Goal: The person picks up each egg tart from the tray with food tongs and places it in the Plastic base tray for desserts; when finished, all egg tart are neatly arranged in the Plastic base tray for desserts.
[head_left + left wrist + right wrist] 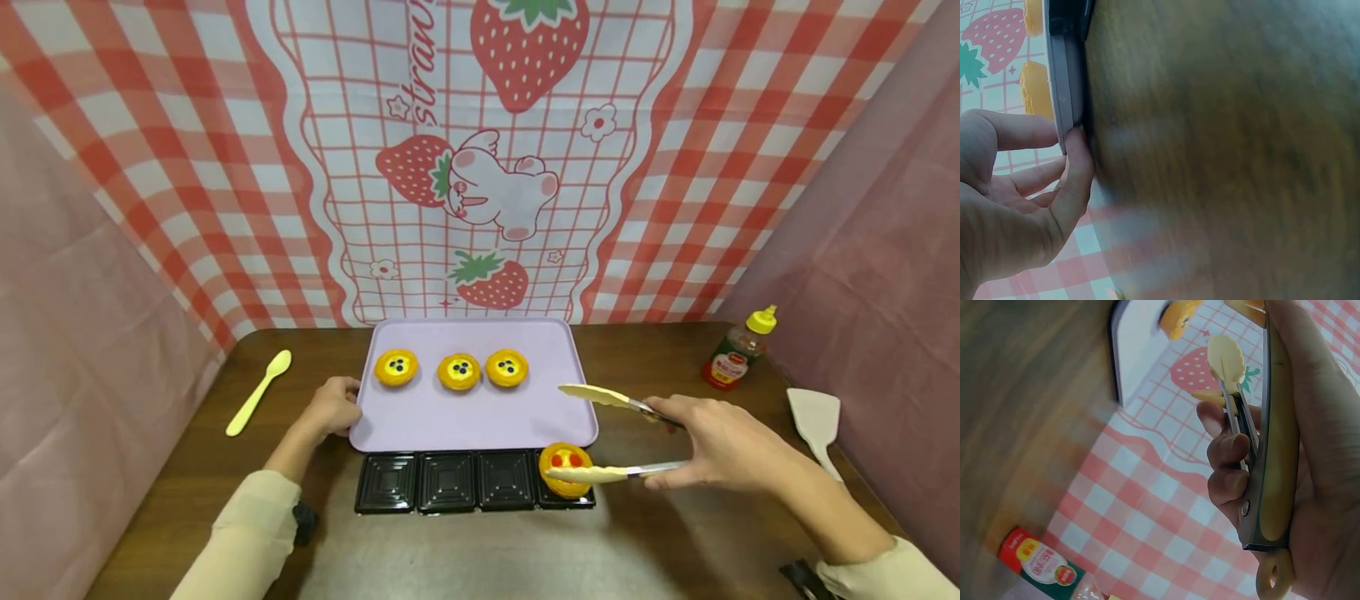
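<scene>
At the left rim of a lilac tray [465, 425], my left hand [335, 407] pinches the edge; thumb and fingers close on it in the left wrist view [1029, 187]. Three egg tarts with dark blue berries [507, 368] lie on the tray. My right hand [723, 442] grips food tongs [1280, 444] with cream tips, their arms spread wide. One tip hovers above the tray's right side; the other crosses in front of a tart with red pieces [566, 490]. That tart sits in the rightmost compartment of a black plastic container [447, 482]; its other compartments hold nothing.
A pale yellow spoon [258, 393] lies at the left on the brown table [180, 475]. To the right stand a sauce bottle with a yellow cap [733, 358] and a white spatula [815, 417] lying flat. A strawberry-patterned cloth [480, 283] hangs behind the tray.
</scene>
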Demonstrator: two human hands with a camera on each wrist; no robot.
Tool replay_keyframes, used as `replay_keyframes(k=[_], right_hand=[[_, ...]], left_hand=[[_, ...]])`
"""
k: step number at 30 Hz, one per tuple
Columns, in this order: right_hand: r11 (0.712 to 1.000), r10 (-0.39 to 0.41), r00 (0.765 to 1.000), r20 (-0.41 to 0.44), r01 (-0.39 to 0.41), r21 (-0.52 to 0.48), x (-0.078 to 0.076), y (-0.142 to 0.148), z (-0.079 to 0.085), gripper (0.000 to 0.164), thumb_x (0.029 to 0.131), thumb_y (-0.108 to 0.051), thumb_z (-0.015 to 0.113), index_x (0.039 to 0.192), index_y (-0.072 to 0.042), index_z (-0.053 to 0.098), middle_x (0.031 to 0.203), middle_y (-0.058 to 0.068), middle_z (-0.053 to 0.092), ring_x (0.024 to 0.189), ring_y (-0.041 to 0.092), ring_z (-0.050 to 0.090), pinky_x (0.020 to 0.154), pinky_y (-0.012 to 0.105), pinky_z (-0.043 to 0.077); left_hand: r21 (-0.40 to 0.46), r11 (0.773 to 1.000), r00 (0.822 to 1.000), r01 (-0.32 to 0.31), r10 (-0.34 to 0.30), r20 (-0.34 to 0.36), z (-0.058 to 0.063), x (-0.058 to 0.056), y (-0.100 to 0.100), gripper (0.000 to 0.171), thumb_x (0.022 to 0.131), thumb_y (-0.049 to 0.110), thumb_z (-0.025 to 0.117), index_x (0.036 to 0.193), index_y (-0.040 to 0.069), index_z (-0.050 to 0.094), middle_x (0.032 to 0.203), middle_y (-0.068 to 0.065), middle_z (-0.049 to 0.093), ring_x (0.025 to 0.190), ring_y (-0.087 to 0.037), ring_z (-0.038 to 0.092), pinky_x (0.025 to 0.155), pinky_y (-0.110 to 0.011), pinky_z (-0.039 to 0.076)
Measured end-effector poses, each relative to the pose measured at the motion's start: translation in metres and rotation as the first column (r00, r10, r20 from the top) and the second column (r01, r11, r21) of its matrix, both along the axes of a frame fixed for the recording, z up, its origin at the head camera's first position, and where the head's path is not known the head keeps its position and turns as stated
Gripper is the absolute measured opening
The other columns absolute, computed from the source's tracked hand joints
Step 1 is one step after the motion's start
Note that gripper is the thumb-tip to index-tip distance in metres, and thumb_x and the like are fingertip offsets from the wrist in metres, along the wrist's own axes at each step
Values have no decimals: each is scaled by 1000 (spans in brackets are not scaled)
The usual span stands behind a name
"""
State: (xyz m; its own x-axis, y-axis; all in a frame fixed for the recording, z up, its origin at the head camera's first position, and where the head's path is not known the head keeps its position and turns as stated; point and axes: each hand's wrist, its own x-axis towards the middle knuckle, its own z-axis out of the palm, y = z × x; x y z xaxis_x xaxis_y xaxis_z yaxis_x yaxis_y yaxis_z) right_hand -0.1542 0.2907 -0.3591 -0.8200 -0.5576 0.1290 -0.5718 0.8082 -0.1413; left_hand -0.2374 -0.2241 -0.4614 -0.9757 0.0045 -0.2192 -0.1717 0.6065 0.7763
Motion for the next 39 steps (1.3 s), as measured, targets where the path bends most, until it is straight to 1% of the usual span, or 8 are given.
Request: replay_keyframes(k=[5, 11, 14, 19, 22, 25, 33, 39], right_hand=[[1000, 21, 1000, -11, -21, -8, -19, -8, 9, 92, 63, -72, 77, 123, -4, 65, 91, -11, 64, 73, 5, 54, 60, 30, 48], [996, 50, 999, 1, -49, -67, -44, -27, 14, 94, 64, -71, 78, 126, -1, 64, 93, -7, 65, 78, 7, 56, 63, 31, 50], [994, 53, 999, 15, -51, -93, -55, -37, 15, 92, 64, -71, 78, 123, -3, 65, 87, -9, 61, 74, 8, 53, 60, 29, 47], [997, 17, 998, 52, -13, -71, -76, -52, 17, 90, 61, -78, 75, 119, -10, 66, 84, -8, 59, 72, 12, 52, 58, 29, 44], [999, -23, 996, 87, 26, -35, -87, -57, 18, 94, 60, -80, 74, 121, -8, 66, 89, -6, 63, 75, 13, 55, 61, 31, 47], [997, -70, 991, 116, 71, -1, -97, -57, 19, 96, 57, -80, 74, 120, -8, 67, 86, -5, 63, 72, 14, 54, 60, 32, 48], [997, -78, 984, 158, 75, 27, -118, -57, 7, 91, 57, -81, 73, 110, -7, 68, 66, -3, 51, 59, 14, 45, 49, 29, 37], [996, -76, 980, 183, 68, 51, -130, -64, -5, 89, 58, -80, 74, 109, -7, 68, 65, -2, 49, 57, 13, 44, 49, 28, 35]], left_hand=[[6, 1000, 1000, -12, 12, -4, -2, 2, -2, 61, 68, -9, 50, 129, -17, 48, 91, -22, 59, 71, -26, 60, 49, -38, 57], [2, 1000, 1000, -19, 19, -4, -4, 5, -6, 60, 70, -10, 49, 129, -17, 48, 90, -22, 59, 70, -25, 59, 48, -37, 57], [6, 1000, 1000, -18, 18, -6, -4, 5, -6, 59, 70, -10, 49, 129, -17, 49, 91, -22, 59, 71, -25, 60, 49, -37, 57], [28, 999, 1000, -22, 22, 3, -2, 5, -5, 60, 70, -10, 49, 130, -17, 48, 92, -22, 58, 73, -26, 60, 50, -38, 58], [27, 999, 1000, -21, 21, 3, -2, 4, -4, 60, 70, -10, 49, 130, -17, 48, 92, -22, 58, 73, -26, 60, 50, -38, 58], [29, 999, 1000, -14, 14, -6, -4, 1, -1, 59, 71, -11, 49, 130, -17, 49, 92, -22, 58, 73, -26, 60, 50, -37, 58], [31, 999, 1000, -10, 11, -8, -1, -1, 2, 60, 70, -11, 50, 130, -17, 49, 91, -21, 57, 73, -26, 59, 50, -37, 58], [29, 999, 1000, -18, 19, -12, -3, 1, 0, 60, 70, -11, 49, 130, -17, 50, 90, -21, 57, 72, -26, 59, 49, -37, 57]])
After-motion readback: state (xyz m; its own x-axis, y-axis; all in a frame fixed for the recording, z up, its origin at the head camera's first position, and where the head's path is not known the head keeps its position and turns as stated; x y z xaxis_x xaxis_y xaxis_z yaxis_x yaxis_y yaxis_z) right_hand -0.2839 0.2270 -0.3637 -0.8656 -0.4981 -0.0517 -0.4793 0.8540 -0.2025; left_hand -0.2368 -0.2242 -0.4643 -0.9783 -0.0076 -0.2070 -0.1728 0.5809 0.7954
